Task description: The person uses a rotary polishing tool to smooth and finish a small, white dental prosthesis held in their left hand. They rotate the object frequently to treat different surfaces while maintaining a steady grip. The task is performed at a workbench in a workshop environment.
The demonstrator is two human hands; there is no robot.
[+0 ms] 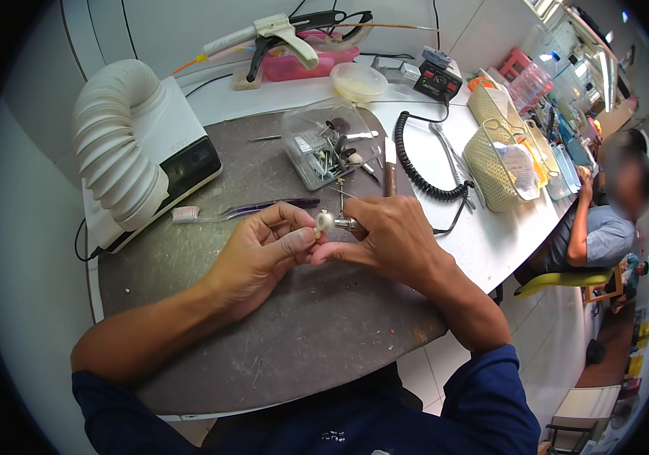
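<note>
Here, both hands meet over the middle of the dark grey work mat [294, 334], just in front of the person's chest. The left hand [264, 254] is curled, thumb and forefinger pinched on a small pale polishing wheel [324, 221]. The right hand [393, 235] is closed around a metal rotary handpiece [346, 224]; only its shiny nose shows past the fingers. The wheel sits between the two hands, touching the left fingertips and right at the handpiece nose — whether its shank is seated in the chuck cannot be told. The handpiece's long axis runs roughly left-right across the view, nose pointing to the person's left, toward the left thumb; its body is hidden inside the right fist. The wheel's flat face looks up and toward the camera, so its axle seems to lie in line with the handpiece. Both hands are equally near; the left one carries the wheel. Beyond the hands lie a toothbrush [241, 209] with a clear purple handle, long axis left-right, and a clear plastic box of burs [328, 148]. A black coiled cord [415, 163] runs off to the right — toward a small control unit [437, 80]. A white ribbed suction hose [116, 140] sits far left.
</note>
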